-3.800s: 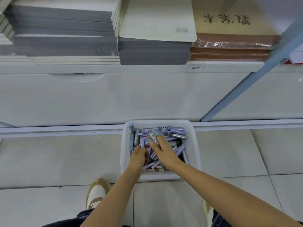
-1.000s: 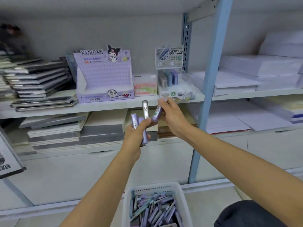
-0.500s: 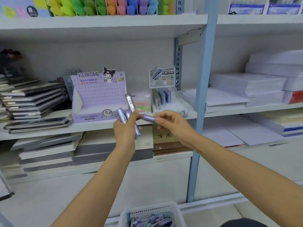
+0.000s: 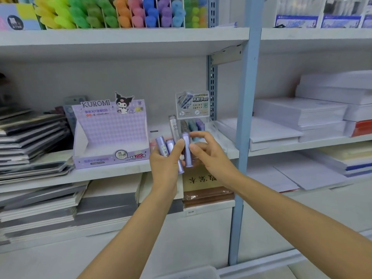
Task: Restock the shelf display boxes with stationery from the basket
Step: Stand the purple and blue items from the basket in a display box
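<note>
My left hand (image 4: 167,164) grips a small bunch of pencil-lead tubes (image 4: 163,147): purple ones and a taller grey one marked 0.5 2B. My right hand (image 4: 209,154) pinches one purple tube (image 4: 186,150) upright beside that bunch. Both hands are held in front of the middle shelf, between the purple Kuromi display box (image 4: 109,133), which looks empty, and a clear display box (image 4: 192,117) holding a few tubes. Only the white rim of the basket (image 4: 193,273) shows at the bottom edge.
A blue shelf upright (image 4: 244,127) stands just right of my hands. Stacked notebooks (image 4: 30,135) lie left of the Kuromi box, white paper reams (image 4: 302,115) to the right. Coloured foam items (image 4: 120,11) fill the top shelf.
The view has risen from the basket on the floor to the shelves. My right hand has turned its purple tube from lying sideways to upright, close to the bunch in my left hand.
</note>
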`<state>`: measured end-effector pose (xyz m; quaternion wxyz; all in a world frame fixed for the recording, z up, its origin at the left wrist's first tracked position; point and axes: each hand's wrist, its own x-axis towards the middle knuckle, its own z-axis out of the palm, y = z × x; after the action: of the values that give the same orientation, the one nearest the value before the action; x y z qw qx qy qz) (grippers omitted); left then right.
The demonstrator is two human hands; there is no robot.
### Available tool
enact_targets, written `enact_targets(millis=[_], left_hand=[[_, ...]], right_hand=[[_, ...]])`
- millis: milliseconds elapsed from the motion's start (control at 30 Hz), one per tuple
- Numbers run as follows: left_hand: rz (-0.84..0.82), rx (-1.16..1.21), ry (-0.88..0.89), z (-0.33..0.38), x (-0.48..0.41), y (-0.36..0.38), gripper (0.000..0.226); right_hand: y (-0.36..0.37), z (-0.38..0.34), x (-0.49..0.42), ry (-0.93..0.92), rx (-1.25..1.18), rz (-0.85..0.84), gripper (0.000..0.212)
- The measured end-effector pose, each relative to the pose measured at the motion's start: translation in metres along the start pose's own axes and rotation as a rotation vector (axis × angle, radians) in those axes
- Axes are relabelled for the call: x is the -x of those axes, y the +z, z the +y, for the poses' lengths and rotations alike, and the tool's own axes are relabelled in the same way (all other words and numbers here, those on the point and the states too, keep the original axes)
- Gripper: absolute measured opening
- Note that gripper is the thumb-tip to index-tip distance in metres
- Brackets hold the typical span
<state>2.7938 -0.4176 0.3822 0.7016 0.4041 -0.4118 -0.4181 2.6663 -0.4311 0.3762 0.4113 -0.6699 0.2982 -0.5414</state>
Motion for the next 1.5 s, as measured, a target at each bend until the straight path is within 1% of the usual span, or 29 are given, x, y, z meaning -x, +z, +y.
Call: enact_targets(millis=[100,167,267,333,400,467,600,700,767,933,1100,1267,1333,1400,1467,1500], left_hand=[[-0.022,-0.043,0.082,0.001,-0.007,0.004,0.019],[-0.047,-0.081,0.13,0.003,-0.012,0.008,0.019],[-0.096,-0.138,0.189,0.005,-0.02,0.012,0.02],[-0.123,-0.155,0.209,0.006,-0.027,0.013,0.019],[-0.113,-0.167,0.187,0.005,-0.035,0.011,0.019],[-0.103,-0.18,0.143,0.003,-0.042,0.008,0.02],[-0.114,-0.186,0.081,-0.004,-0.049,0.004,0.019],[-0.116,-0.179,0.065,-0.008,-0.053,0.004,0.018],[-0.118,-0.184,0.06,-0.01,-0.055,0.005,0.017],[-0.168,-0.196,0.051,-0.011,-0.057,0.006,0.017],[-0.183,-0.192,0.039,-0.013,-0.059,0.006,0.017],[-0.206,-0.195,0.039,-0.016,-0.06,0.004,0.021],[-0.21,-0.194,0.037,-0.015,-0.059,0.004,0.023],[-0.22,-0.196,0.033,-0.014,-0.057,0.005,0.023],[-0.236,-0.202,0.031,-0.013,-0.054,0.005,0.02],[-0.243,-0.201,0.032,-0.013,-0.053,0.005,0.02]], right_hand=[[-0.007,-0.003,-0.011,-0.096,0.092,0.007,0.035],[-0.011,-0.005,-0.018,-0.102,0.089,0.023,0.033],[-0.02,-0.01,-0.03,-0.101,0.055,0.018,0.025],[-0.033,-0.012,-0.044,-0.104,0.061,0.051,0.021],[-0.05,-0.014,-0.06,-0.086,0.102,0.149,0.017],[-0.066,-0.013,-0.074,-0.049,0.215,0.223,0.011],[-0.089,0.007,-0.09,0.038,0.425,0.218,0.012],[-0.092,0.018,-0.094,0.028,0.567,0.191,0.014],[-0.093,0.019,-0.095,-0.004,0.603,0.164,0.016],[-0.092,0.013,-0.098,-0.043,0.66,0.011,0.015],[-0.091,0.009,-0.099,-0.042,0.684,-0.025,0.033],[-0.089,0.015,-0.1,-0.15,0.825,0.064,0.018],[-0.087,0.021,-0.099,-0.13,0.94,0.083,0.014],[-0.085,0.023,-0.097,-0.096,1.0,0.104,0.017],[-0.083,0.016,-0.093,-0.122,0.945,0.134,0.023],[-0.08,0.01,-0.09,-0.141,0.852,0.144,0.026]])
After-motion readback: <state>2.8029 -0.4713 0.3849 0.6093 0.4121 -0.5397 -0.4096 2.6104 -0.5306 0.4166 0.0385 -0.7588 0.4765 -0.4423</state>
